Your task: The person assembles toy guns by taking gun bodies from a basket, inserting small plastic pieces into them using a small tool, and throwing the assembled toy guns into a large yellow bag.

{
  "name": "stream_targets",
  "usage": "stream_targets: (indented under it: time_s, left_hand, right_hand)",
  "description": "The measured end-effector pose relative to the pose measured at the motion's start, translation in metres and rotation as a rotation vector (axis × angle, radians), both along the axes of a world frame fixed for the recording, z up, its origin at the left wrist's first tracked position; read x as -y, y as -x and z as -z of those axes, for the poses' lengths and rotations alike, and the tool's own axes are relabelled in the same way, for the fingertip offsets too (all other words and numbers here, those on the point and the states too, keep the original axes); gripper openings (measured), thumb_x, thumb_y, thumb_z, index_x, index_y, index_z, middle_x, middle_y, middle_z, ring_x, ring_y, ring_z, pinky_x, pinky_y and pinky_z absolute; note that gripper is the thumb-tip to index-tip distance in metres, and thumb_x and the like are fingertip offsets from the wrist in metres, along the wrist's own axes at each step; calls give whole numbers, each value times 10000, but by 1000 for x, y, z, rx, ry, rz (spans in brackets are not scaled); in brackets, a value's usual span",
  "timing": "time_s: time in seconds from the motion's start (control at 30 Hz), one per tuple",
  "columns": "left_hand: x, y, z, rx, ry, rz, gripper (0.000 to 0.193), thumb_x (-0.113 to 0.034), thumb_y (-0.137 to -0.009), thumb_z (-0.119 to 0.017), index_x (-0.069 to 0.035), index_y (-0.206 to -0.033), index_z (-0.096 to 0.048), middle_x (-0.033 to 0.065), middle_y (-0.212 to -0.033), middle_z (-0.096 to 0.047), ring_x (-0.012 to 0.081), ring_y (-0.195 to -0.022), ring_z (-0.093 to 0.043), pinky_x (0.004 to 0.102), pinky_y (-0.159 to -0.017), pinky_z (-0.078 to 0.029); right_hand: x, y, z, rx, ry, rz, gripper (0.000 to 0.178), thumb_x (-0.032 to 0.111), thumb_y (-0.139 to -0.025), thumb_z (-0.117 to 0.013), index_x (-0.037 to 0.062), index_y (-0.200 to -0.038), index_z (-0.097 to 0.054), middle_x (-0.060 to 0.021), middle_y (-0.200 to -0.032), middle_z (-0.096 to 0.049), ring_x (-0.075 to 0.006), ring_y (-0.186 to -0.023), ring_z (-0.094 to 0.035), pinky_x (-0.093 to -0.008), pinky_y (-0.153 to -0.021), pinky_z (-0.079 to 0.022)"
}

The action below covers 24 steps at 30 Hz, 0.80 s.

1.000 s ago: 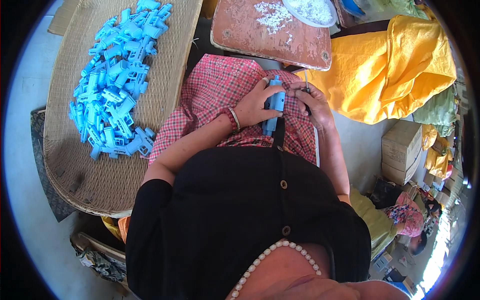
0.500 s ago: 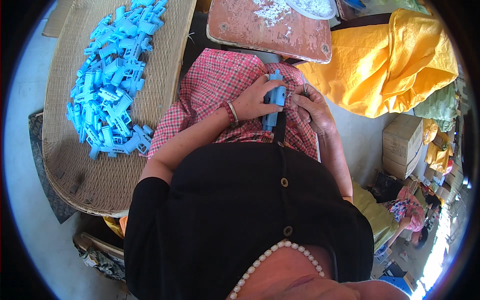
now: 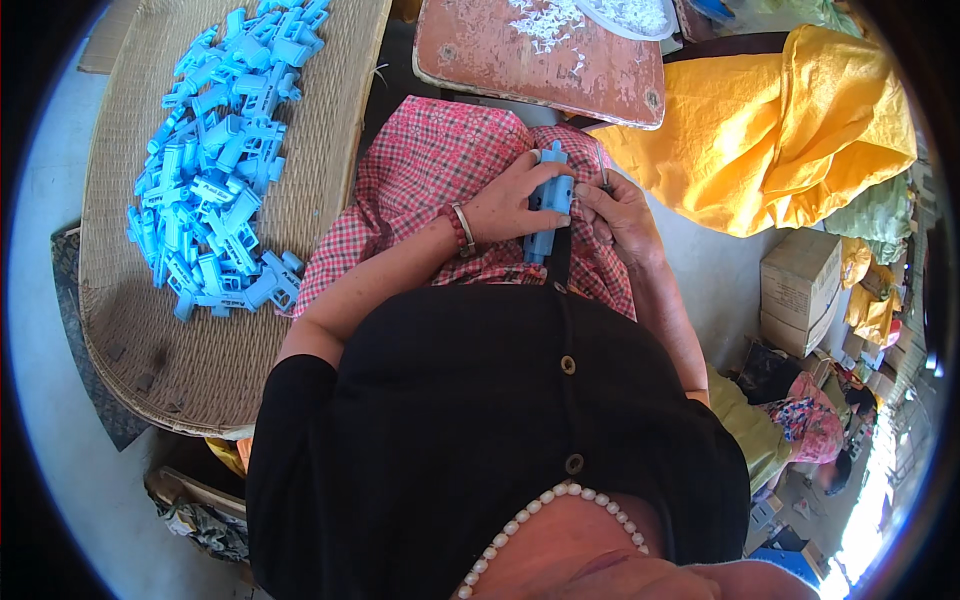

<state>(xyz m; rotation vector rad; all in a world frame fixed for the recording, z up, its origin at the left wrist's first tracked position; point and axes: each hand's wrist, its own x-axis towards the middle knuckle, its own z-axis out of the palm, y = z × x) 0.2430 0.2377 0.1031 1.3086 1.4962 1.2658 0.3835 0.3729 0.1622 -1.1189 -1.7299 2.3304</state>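
My left hand (image 3: pixel 500 208) is wrapped round a light blue plastic toy gun (image 3: pixel 548 196), held above my lap with its length running away from me. A small dark hole shows on the toy's right side. My right hand (image 3: pixel 625 218) is closed, its thumb and fingertips right against that side. Between its fingers sits a thin tool (image 3: pixel 601 165) with a metal shaft pointing away from me; its dark grip is mostly hidden, and I cannot tell its exact kind. Whether the right fingertips also pinch a small part is too small to make out.
A woven tray (image 3: pixel 130 330) at left carries a heap of blue toy guns (image 3: pixel 215 190). Ahead, a worn reddish board (image 3: pixel 480 55) holds scattered small white pieces (image 3: pixel 545 25) and a white dish (image 3: pixel 640 22). At right are yellow cloth (image 3: pixel 760 130), a cardboard box (image 3: pixel 800 290) and another person (image 3: pixel 810 420).
My right hand has moved slightly left, bringing its fingertips up to the toy gun's side. My left hand keeps its hold on the toy.
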Motion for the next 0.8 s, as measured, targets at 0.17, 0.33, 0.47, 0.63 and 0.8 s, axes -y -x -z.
stream_targets:
  time_s: [0.17,0.33,0.47,0.63,0.8]
  left_hand:
    - [-5,-2,4,36,-33,-41,522,-354,-770,-659,-93,-1188,-486,164,-1002,-418,305,-936,-461,362,-855,-403]
    - [-8,-3,4,103,4,-108,400,-301,-766,-647,-93,-1094,-549,139,-931,-415,273,-892,-443,343,-803,-403]
    - [-9,-3,6,110,-14,-119,365,-265,-754,-645,-101,-1070,-568,137,-921,-413,270,-897,-442,341,-806,-401]
    - [-10,-1,4,123,6,-104,373,-258,-762,-634,-99,-1091,-560,136,-932,-412,270,-911,-441,346,-811,-405]
    - [-8,-1,5,118,-21,-79,388,-268,-787,-609,-90,-1124,-536,135,-954,-406,268,-911,-443,345,-825,-396]
  right_hand:
    - [7,5,12,-51,-71,85,143,144,-858,-645,68,-828,-527,10,-607,-542,-16,-431,-409,-156,-371,-297]
    - [8,6,13,-121,0,75,107,128,-869,-623,57,-877,-543,1,-659,-555,-14,-461,-416,-152,-395,-310]
    - [1,4,7,-137,232,38,125,109,-882,-589,31,-977,-567,-1,-715,-550,-15,-506,-411,-156,-424,-311]
    - [-9,-3,16,-153,285,-51,153,97,-871,-593,17,-999,-572,19,-697,-515,-24,-522,-398,-171,-454,-309]
    - [-9,-3,18,-157,190,-24,142,92,-860,-604,21,-981,-586,26,-684,-501,-29,-531,-398,-177,-473,-307]
